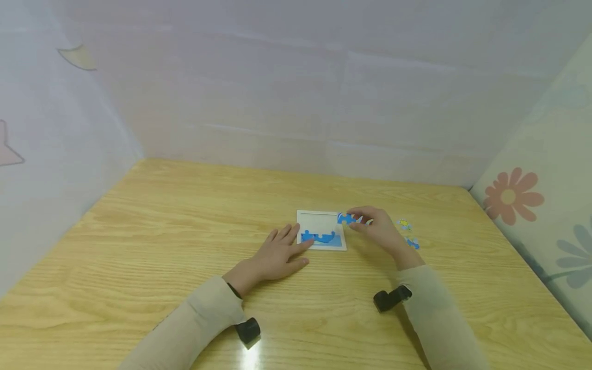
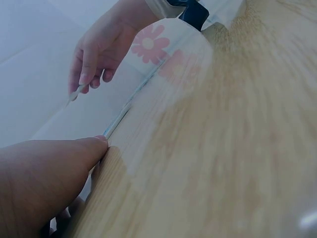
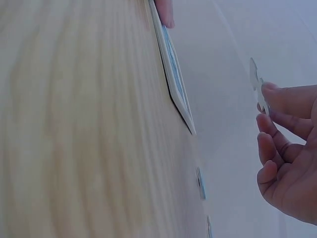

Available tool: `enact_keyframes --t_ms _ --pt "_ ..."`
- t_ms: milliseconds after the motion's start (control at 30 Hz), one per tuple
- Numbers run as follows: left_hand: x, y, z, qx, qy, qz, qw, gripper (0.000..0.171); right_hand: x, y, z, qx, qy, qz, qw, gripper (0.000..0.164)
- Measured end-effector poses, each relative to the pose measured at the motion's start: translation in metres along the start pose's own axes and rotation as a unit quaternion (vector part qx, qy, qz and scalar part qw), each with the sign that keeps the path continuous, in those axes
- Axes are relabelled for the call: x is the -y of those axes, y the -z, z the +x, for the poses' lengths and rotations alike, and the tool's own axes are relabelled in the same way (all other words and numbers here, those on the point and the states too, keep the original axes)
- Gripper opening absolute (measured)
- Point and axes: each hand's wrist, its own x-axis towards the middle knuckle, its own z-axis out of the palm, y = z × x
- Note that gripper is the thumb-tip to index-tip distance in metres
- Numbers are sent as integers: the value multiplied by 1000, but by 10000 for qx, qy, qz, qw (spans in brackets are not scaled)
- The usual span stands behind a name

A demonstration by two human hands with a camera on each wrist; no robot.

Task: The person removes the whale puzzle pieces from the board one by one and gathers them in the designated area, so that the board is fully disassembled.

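Between the thumb and fingers of my right hand (image 1: 376, 228) I pinch a blue jigsaw piece (image 1: 345, 218), raised over the right side of a white puzzle frame (image 1: 344, 241). In the right wrist view the piece (image 3: 257, 87) is seen nearly edge-on, well off the table. Joined blue pieces (image 1: 324, 238) lie along the near part of the frame; the far part shows a bare white base. My left hand (image 1: 277, 255) rests with spread fingers at the frame's left edge, the index finger reaching over its near left corner.
Right of the frame, beyond my right hand, lie two loose jigsaw pieces: a yellow flowered one (image 1: 404, 224) and a blue one (image 1: 412, 243). The wooden table (image 1: 185, 216) meets pale cloth walls at the back and both sides.
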Motion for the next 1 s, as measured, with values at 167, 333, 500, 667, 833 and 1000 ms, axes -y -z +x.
enact_keyframes --t_ms 167,333,500,667,833,1000 --pt "-1 1 0 -1 -28 3 10000 49 -11 11 -9 -11 -118 -42 9999 32" --pt "-1 1 -1 -22 -48 -31 10000 49 -17 18 -16 1 -387 138 9992 31" --pt "-2 1 -2 -20 -54 1 10000 49 -25 21 -21 20 -472 206 9987 29" --pt "-2 2 -2 -39 -76 -42 10000 49 -31 22 -24 48 -569 249 9981 30" --pt "-2 1 -2 -38 -61 -51 10000 49 -36 23 -27 133 -898 229 9956 34" --pt "-2 1 -2 -10 -45 -52 10000 49 -40 25 -30 294 -1101 201 9933 37"
